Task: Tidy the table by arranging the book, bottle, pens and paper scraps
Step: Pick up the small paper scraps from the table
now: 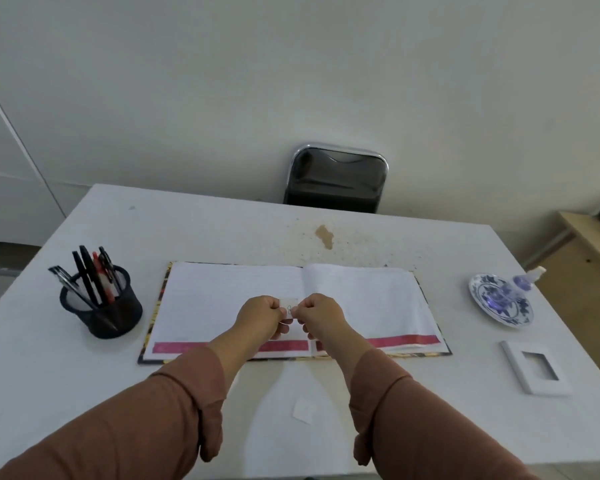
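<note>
An open lined book [222, 299] with a red band along its near edge lies in the middle of the white table [84, 375]. Above its centre fold, my left hand [260, 315] and my right hand [321, 315] pinch a small paper scrap [289, 303] between them. Another white paper scrap [303, 410] lies on the table close to me, between my forearms. Several pens [90, 275] stand in a black mesh holder [101, 311] at the left. A small clear bottle [523, 282] with purple tint lies on a blue-and-white plate [485, 306] at the right.
A white rectangular frame plate [534, 367] lies at the right near edge. A brown stain [324, 235] marks the table beyond the book. A black chair [336, 180] stands behind the table, and a wooden bench [586, 258] sits to the right.
</note>
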